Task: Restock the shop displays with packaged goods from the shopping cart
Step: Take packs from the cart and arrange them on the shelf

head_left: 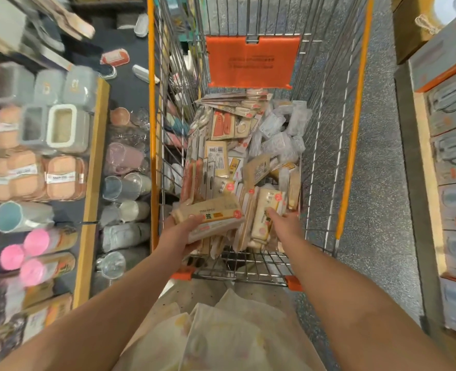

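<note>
A wire shopping cart [328,135] with orange rails stands in front of me, filled with beige, orange and clear packaged goods [242,145]. My left hand [180,232] grips a stack of beige toothpick packs [212,216] at the cart's near left, thumb on top. My right hand [284,223] reaches into the near right of the cart, fingers on an upright beige pack [268,207]; whether it grips the pack is hidden.
The left display shelf [93,167] holds storage containers, peach lidded boxes, pink-capped tubes and cups. Grey boxed goods [454,162] line the right shelf. An orange flap [252,61] sits at the cart's far end. Speckled floor runs on the right.
</note>
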### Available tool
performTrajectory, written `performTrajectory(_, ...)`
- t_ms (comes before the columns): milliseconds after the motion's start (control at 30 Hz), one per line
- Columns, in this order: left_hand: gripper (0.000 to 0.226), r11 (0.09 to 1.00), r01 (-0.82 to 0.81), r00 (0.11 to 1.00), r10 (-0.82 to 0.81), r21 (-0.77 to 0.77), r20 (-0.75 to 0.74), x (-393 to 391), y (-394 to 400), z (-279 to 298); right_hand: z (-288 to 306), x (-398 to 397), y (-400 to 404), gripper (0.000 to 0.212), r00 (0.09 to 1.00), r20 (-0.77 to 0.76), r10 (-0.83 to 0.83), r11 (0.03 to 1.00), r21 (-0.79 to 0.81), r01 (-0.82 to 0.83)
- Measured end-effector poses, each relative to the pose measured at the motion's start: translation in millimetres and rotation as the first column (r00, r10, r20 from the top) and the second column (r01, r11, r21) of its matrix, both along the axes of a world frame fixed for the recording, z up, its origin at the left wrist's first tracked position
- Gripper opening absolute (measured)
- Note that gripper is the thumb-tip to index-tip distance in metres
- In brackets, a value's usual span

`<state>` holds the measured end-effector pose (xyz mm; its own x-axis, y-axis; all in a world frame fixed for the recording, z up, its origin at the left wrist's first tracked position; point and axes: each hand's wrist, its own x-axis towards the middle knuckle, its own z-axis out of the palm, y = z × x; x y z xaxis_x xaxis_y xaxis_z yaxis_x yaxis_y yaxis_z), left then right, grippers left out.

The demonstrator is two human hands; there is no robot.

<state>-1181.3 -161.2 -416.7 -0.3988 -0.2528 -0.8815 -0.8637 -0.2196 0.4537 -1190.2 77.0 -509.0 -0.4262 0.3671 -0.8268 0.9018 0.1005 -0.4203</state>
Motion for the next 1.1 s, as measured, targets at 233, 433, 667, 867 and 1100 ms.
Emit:
performTrajectory(233, 0.047, 0.999, 0.011, 1.000, -0.012, -0.031, -0.005, 13.2, 6.1, -1.3, 8.7, -17.3, 0.0, 0.037, 0.996, -0.009, 0.090, 0.996, -0.022, -0.091)
performTrajectory(433, 0.051, 1.000, 0.010, 0.997, -0.012, -0.024, -0.076, 16.7, 12.9, 3.3, 23.3, -19.7, 11.1, 0.039, 0.976, -0.103, 0.190, 0.981, -0.027, -0.193)
performTrajectory(667, 0.055, 0.979, -0.202, 0.919, 0.195, 0.015, -0.342, 26.9, 25.6, 35.1, 79.2, -31.8, 22.5, 0.038, 0.967, -0.247, -0.064, 0.893, -0.447, -0.055)
performTrajectory(867, 0.058, 0.926, -0.377, 0.786, 0.319, -0.001, -0.530, 71.4, 1.6, 76.8, 148.0, -58.4, 5.5, 0.101, 0.867, -0.463, 0.182, 0.872, -0.333, -0.360)
performTrajectory(1100, 0.042, 0.754, -0.656, 0.562, 0.518, 0.034, -0.645, 195.5, -18.5, 118.0, 225.6, 4.5, -75.2, 0.097, 0.613, -0.717, 0.332, 0.633, -0.312, -0.709)
